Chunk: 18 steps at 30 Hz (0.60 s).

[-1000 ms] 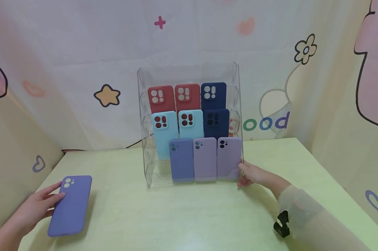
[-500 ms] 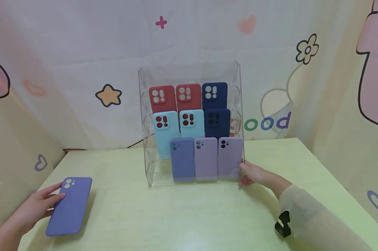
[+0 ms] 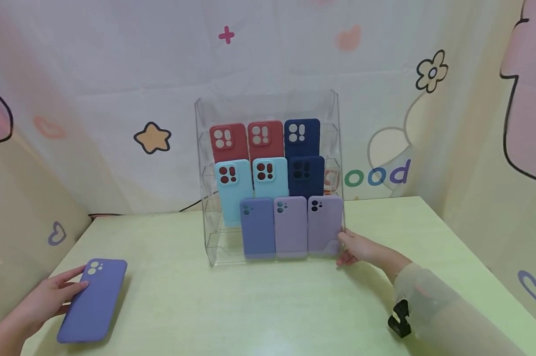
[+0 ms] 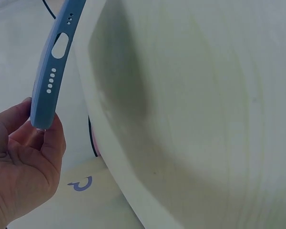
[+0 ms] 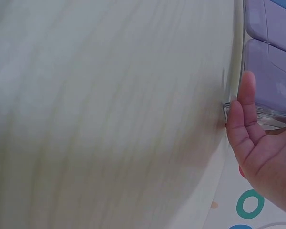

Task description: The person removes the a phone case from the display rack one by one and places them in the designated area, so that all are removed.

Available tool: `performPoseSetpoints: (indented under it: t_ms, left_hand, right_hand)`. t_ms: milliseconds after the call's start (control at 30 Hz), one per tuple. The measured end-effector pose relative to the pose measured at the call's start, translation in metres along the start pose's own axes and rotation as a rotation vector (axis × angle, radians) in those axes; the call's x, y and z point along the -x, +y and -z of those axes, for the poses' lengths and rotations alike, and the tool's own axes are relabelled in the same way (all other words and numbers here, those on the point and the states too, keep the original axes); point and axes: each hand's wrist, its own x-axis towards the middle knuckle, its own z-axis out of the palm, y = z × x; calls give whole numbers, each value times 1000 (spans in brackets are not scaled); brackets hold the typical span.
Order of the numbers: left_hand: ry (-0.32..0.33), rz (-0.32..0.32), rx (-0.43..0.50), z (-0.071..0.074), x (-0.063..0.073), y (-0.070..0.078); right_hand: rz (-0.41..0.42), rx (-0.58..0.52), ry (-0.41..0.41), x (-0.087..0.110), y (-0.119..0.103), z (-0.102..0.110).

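Observation:
At the lower left, my left hand (image 3: pixel 50 299) pinches a periwinkle phone case (image 3: pixel 93 304) between thumb and fingers. It is tilted over the table, with its shadow beneath. In the left wrist view, a narrow end of the phone case (image 4: pixel 52 81) shows a port slot and small round holes. My right hand (image 3: pixel 356 247) grips the lower right front corner of a clear acrylic display rack (image 3: pixel 225 254), and its fingers (image 5: pixel 238 121) lie at the rack's edge. A lilac phone case (image 3: pixel 324 227) stands in the front tier just beside that hand.
The rack holds tiers of phone cases: red cases (image 3: pixel 228 142) and a navy case (image 3: pixel 302 136) behind, light blue cases (image 3: pixel 233 188) in the middle, a blue case (image 3: pixel 257 230) and lilac ones in front. A patterned cloth (image 3: pixel 268 64) hangs behind the pale table (image 3: pixel 232 306).
My left hand has lowered slightly and shifted a little left with the phone case, which leans more. My right hand stays at the rack's corner.

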Motion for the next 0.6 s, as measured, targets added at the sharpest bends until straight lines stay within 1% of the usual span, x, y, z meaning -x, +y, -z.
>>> performPoseSetpoints:
  t_ms: [100,333,600]
  left_hand:
    - [-2,3,-7,0,1,-1]
    - [-6,-14,5,-1,1,-5]
    - [-13,21,0,-3,-2,-6]
  right_hand:
    - [-3,-9,-4,-1,0,-1]
    - [-15,6,2,0,-1,0]
    - [-3,-10,9,0,0,0]
